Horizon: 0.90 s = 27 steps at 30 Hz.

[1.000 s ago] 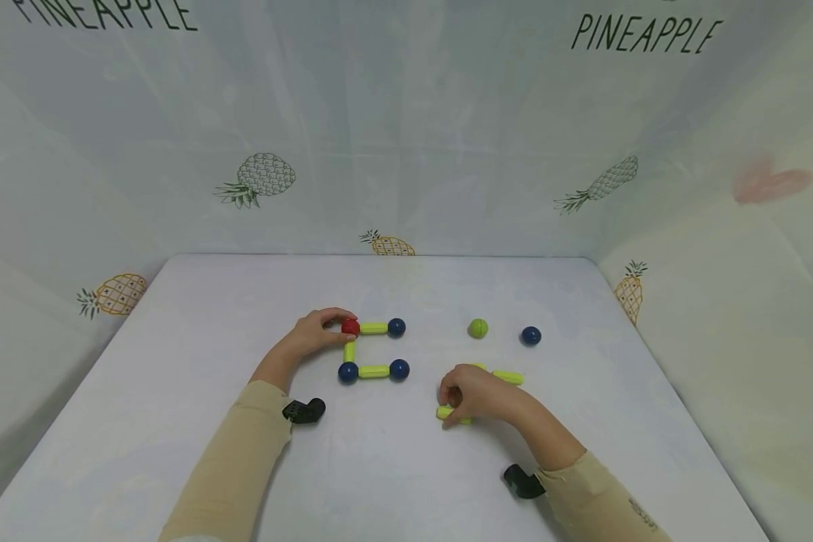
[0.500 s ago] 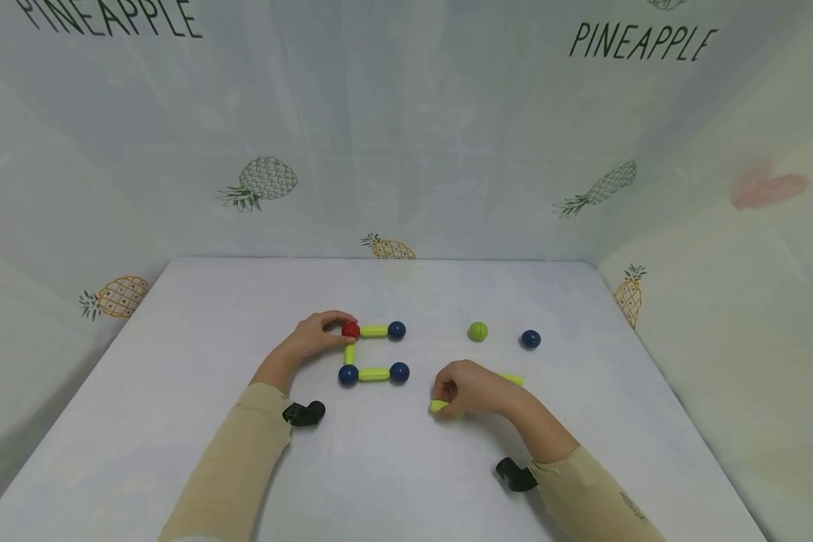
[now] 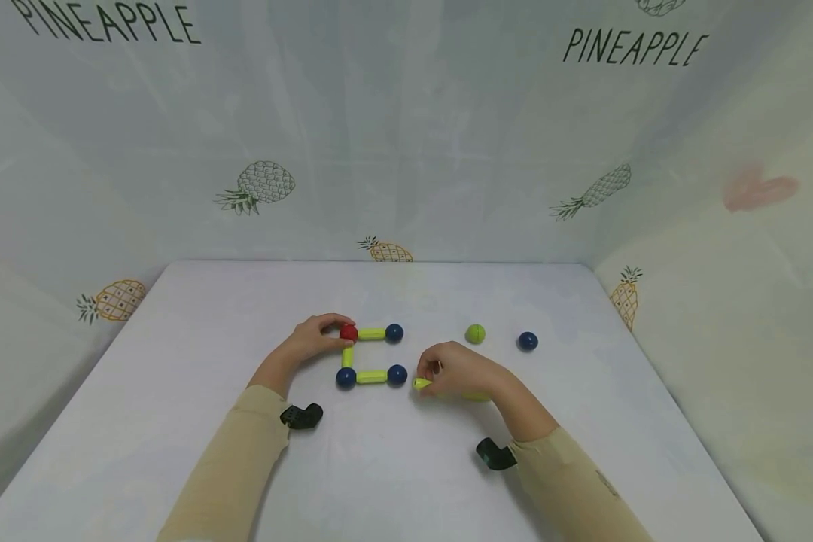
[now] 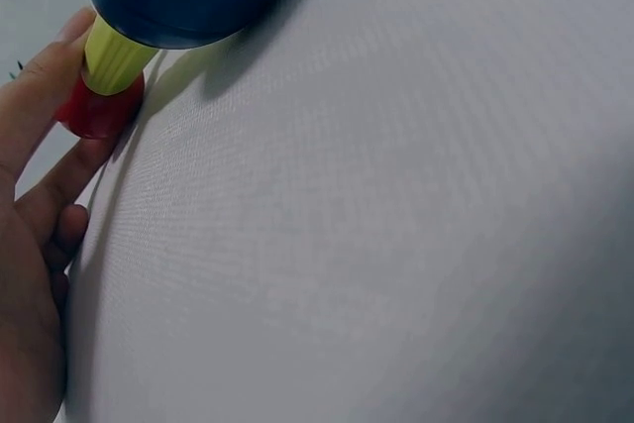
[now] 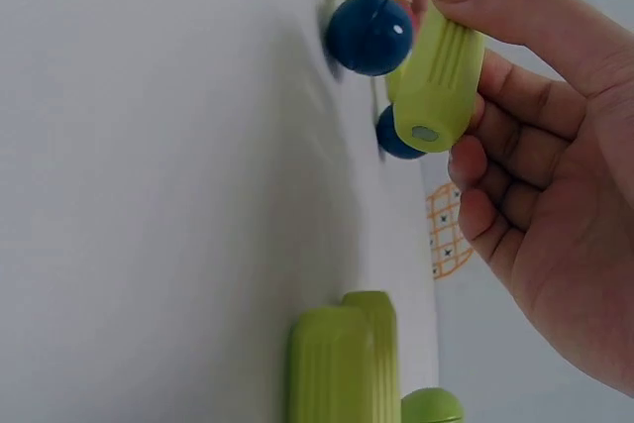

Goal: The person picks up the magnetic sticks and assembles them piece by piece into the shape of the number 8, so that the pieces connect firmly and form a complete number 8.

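Note:
A flat chain of balls and yellow-green rods lies on the table, shaped like a squared C. My left hand (image 3: 314, 336) pinches the red ball (image 3: 348, 333) at its upper left corner. Three blue balls form the other joints and ends, among them the near right ball (image 3: 397, 376). Between thumb and fingers my right hand (image 3: 457, 369) pinches a yellow-green rod (image 5: 441, 76), with a small grey disc in its end face. In the head view the rod's tip sits just right of that near right blue ball, with a narrow gap between them.
Two more yellow-green rods (image 5: 342, 364) lie side by side on the table, mostly behind the right hand in the head view. Farther back stand a green ball (image 3: 475, 334) and a loose blue ball (image 3: 528, 342). A pineapple-print cloth hangs behind the table.
My right hand has lifted a yellow-green rod and carried it left and away from me, toward the chain. The left hand stays at the red ball.

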Available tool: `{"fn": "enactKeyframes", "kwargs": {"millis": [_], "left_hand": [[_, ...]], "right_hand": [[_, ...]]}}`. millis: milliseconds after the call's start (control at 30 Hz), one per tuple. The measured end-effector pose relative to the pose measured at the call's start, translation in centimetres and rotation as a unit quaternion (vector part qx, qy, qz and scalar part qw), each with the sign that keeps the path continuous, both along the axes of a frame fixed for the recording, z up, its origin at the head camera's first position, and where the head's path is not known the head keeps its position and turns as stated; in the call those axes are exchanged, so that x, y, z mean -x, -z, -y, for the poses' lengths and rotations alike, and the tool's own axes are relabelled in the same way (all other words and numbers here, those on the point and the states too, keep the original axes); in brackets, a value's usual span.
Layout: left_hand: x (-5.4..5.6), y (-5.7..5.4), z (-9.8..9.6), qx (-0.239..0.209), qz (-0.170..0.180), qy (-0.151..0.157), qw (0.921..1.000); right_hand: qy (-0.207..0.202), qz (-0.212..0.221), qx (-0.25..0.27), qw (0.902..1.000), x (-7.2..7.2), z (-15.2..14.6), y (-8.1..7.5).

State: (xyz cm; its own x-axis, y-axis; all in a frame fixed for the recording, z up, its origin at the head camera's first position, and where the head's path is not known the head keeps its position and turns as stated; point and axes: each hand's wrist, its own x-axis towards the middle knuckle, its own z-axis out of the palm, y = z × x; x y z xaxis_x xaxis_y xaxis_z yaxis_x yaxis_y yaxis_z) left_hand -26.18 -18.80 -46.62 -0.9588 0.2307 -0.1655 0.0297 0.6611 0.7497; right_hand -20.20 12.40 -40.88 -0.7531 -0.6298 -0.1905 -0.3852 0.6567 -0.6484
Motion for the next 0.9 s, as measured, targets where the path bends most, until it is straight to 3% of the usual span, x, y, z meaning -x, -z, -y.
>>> {"fn": "enactKeyframes", "kwargs": {"millis": [167, 400, 900], "left_hand": [[0.1, 0.1, 0.1, -0.001, -0.012, 0.009, 0.9999], [0.2, 0.2, 0.1, -0.004, -0.014, 0.01, 0.9998], [0.2, 0.4, 0.2, -0.013, -0.009, 0.009, 0.9998]], "right_hand": [[-0.001, -0.002, 0.01, 0.9999, 0.9, 0.9, -0.5], [-0.005, 0.028, 0.046, 0.9985, 1.7, 1.8, -0.6], [0.03, 0.056, 0.077, 0.995, 3.3, 3.1, 0.2]]}}
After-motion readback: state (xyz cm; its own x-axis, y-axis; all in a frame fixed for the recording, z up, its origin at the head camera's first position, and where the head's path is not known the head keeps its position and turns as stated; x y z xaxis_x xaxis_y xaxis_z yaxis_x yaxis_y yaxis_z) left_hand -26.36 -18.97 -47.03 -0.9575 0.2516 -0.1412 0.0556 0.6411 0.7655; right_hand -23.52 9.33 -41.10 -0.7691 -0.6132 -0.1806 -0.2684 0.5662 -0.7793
